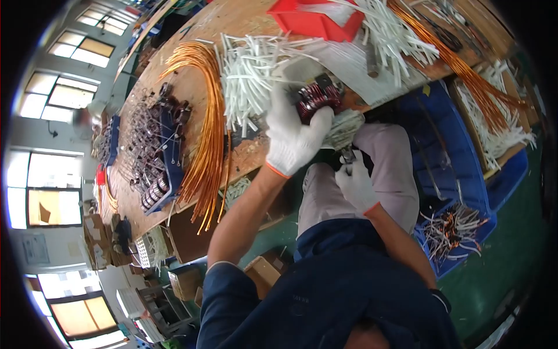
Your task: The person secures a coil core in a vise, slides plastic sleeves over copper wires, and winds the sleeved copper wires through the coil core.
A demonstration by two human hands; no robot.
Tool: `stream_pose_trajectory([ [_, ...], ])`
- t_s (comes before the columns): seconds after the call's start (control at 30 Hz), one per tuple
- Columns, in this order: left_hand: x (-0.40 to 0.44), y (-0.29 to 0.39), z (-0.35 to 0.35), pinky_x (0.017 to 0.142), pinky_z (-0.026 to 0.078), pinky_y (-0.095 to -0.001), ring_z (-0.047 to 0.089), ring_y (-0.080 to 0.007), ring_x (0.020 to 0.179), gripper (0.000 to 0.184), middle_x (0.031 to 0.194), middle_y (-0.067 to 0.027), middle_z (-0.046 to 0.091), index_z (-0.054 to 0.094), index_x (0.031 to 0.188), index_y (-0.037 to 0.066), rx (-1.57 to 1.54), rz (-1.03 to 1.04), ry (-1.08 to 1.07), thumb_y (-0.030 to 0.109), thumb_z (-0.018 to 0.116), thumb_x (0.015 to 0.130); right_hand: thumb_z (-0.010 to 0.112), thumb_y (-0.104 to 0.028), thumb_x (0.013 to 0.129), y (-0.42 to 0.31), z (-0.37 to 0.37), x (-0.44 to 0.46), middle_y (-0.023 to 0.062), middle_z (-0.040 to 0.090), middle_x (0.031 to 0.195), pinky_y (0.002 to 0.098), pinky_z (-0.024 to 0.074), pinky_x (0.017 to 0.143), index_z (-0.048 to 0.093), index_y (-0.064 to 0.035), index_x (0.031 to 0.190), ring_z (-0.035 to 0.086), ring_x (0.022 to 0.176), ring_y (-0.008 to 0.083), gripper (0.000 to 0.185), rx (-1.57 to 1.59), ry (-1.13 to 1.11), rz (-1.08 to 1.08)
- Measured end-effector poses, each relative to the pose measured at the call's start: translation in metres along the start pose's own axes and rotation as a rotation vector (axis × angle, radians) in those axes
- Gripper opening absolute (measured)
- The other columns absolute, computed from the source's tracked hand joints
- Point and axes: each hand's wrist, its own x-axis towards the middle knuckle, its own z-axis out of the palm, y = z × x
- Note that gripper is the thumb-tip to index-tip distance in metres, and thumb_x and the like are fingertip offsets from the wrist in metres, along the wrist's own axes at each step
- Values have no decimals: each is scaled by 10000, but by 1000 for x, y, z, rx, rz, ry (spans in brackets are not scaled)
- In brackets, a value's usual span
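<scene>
Wound coil (pixel 317 104): dark red, black block (pixel 322 80) at far side, in left hand (pixel 297 131)
Dark piece (pixel 349 156): mostly hidden, in right hand (pixel 356 181)

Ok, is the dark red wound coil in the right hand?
No, the gloved left hand holds the dark red wound coil, while the right hand is apart from it, by the legs.

Readable text: none was legible. Item 1: dark blue shirt (pixel 349 282); its front bore a short line of small, faint lettering (pixel 300 299), which could not be deciphered. Item 2: bluish sheet (pixel 36 249), which hung on the wall (pixel 55 259); its contents were too small to read.
</scene>
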Motion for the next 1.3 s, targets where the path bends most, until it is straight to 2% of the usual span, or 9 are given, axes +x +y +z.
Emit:
stream_pose_trajectory([
  [0.13,-5,-9,0,941,523,-335,645,-190,986,350,1094,-139,688,565,1213,-11,-394,-48,123,210,600,945,654,-109,933,-6,-35,-4,135,696,827,421,557,771,503,-64,1432,708,764,312,523,49,-188,118],
  [0.2,-8,-17,5,932,516,-325,630,-184,984,302,1113,-125,686,566,1211,-14,-362,-2,158,189,502,997,633,-74,957,15,-31,0,28,638,801,285,478,566,523,-27,1474,572,619,104,530,-28,-1,-94],
  [0.33,-1,-34,-3,971,503,-348,619,-207,995,276,1153,-139,689,568,1210,-45,-523,-32,183,157,503,1034,622,-116,994,62,-81,13,58,651,880,257,476,542,579,-20,1399,578,616,101,419,-179,366,-176],
  [0.4,11,-44,-20,1012,507,-360,653,-226,1046,211,1124,-175,706,601,1086,20,-131,225,83,141,427,1093,630,-154,999,61,-113,9,182,716,1204,405,526,977,622,-9,1340,687,1092,324,371,229,503,276],
  [0.43,12,-34,-16,1065,505,-472,678,-332,1070,297,1104,-200,720,606,1083,25,-1019,-16,131,216,382,1126,630,-154,999,147,-149,4,182,716,1204,405,526,977,622,-9,1340,687,1092,324,371,220,499,278],
  [0.6,39,-63,-97,1091,490,-610,671,-370,1128,347,1113,-187,704,613,1123,26,-1068,-159,148,305,408,1114,609,-171,1027,225,-153,-38,171,716,1201,398,531,930,640,-29,1331,683,1061,333,337,-296,420,138],
  [0.9,51,-88,-142,740,576,-329,707,-194,907,236,1096,-135,719,640,1218,-3,-153,-343,384,184,554,1103,607,-188,1036,261,-149,32,163,713,1113,393,525,891,655,-11,1284,682,1008,312,309,-269,102,218],
  [1.13,103,-139,-178,901,575,-346,732,-223,1018,402,1144,-120,736,701,1250,44,1001,-411,173,345,751,989,605,-202,1043,264,-158,102,157,711,1044,389,521,860,666,2,1248,682,966,296,296,-259,-93,329],
  [1.3,143,-174,-173,947,567,-395,744,-316,1056,430,1171,-164,741,707,1220,62,1122,-502,134,362,790,924,604,-211,1048,262,-164,115,153,709,995,386,518,838,674,12,1222,682,936,285,292,-228,-85,386],
])
